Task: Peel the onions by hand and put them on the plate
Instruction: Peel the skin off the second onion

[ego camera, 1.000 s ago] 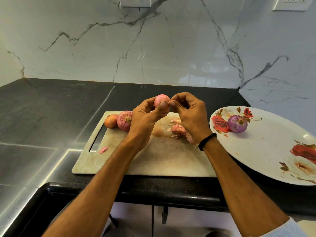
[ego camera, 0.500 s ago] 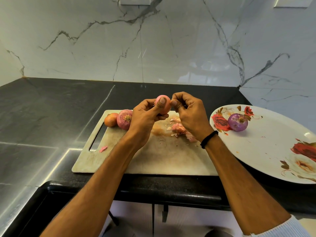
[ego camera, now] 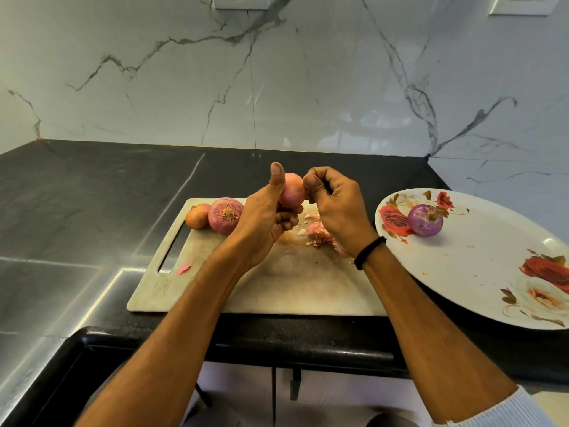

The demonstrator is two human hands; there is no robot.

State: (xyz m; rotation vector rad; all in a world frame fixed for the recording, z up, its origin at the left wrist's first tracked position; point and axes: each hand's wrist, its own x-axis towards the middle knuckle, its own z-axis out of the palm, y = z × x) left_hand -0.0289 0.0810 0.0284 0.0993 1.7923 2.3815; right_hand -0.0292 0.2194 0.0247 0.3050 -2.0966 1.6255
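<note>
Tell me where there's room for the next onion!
The plate is bare from the peeled onion to its near rim. The cutting board is bare along its near edge. Its far side is crowded: big onion, small onion, peels, left hand and right hand on the held onion.

No words, numbers, labels or signs are showing clearly enough to read on anything here.
</note>
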